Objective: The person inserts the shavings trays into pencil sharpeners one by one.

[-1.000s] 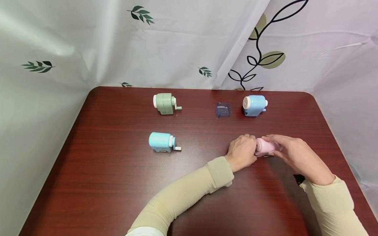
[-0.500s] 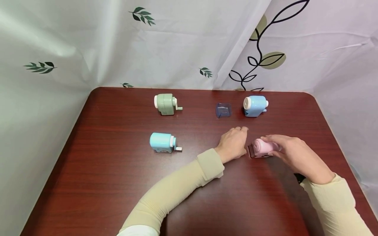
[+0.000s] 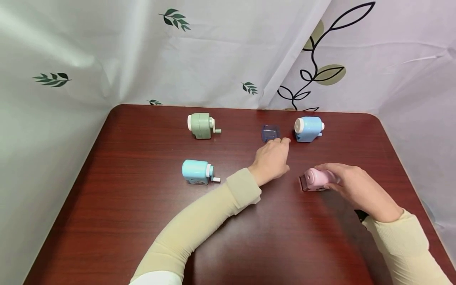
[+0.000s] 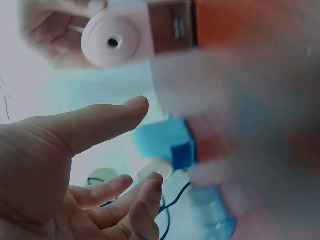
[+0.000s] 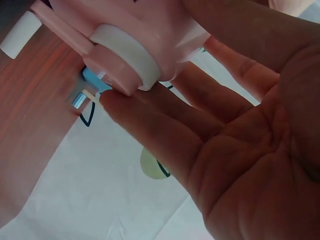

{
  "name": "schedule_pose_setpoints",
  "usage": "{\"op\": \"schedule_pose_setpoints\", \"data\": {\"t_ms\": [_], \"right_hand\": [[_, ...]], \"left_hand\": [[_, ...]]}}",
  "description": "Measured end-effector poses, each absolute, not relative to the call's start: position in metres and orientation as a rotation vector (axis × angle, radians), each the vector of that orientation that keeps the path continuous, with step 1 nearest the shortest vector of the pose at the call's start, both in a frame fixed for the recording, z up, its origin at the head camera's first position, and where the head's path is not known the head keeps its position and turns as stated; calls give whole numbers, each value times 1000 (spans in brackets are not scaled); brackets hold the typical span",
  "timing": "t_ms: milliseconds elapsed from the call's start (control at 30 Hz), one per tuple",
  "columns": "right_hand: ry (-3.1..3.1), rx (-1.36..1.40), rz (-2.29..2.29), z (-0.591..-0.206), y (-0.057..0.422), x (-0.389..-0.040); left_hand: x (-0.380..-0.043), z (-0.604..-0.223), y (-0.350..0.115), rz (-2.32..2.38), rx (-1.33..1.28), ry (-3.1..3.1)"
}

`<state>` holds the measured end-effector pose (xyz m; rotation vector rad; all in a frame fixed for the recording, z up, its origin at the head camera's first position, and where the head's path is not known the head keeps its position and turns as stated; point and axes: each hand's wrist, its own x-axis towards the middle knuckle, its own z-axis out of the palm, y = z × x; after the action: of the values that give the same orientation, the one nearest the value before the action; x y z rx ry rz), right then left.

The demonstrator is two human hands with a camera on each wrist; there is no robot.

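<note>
My right hand (image 3: 350, 184) grips a pink crank pencil sharpener (image 3: 315, 179) from its crank side, thumb and fingers around the body. In the left wrist view the sharpener (image 4: 117, 37) shows its round pencil hole and a see-through shavings drawer (image 4: 172, 27). Its crank handle (image 5: 21, 35) sticks out in the right wrist view. My left hand (image 3: 271, 160) holds nothing; thumb and fingers are apart. Its fingertips lie just in front of a loose, clear bluish shavings drawer (image 3: 270, 132). A blue pencil sharpener (image 3: 308, 129) stands to the right of that drawer.
A green pencil sharpener (image 3: 201, 126) stands toward the table's back edge. Nearer, left of my left hand, is a light-blue one (image 3: 197, 172) with its crank pointing right. A patterned white sheet (image 3: 213, 51) hangs behind the dark red table (image 3: 107, 206).
My left hand has left the front of the pink sharpener and moved back and left toward the loose drawer. The right hand keeps its grip in the same place.
</note>
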<state>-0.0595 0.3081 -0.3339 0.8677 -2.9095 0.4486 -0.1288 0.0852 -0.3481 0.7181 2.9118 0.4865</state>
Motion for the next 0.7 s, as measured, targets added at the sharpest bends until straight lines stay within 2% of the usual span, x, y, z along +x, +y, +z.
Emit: {"op": "schedule_pose_setpoints", "data": {"t_ms": [467, 700], "right_hand": [[-2981, 812, 428, -321, 310, -61], [-3032, 744, 440, -291, 311, -77]], "left_hand": [[-149, -284, 75, 328, 672, 2983], [-181, -281, 62, 322, 520, 2942]]}}
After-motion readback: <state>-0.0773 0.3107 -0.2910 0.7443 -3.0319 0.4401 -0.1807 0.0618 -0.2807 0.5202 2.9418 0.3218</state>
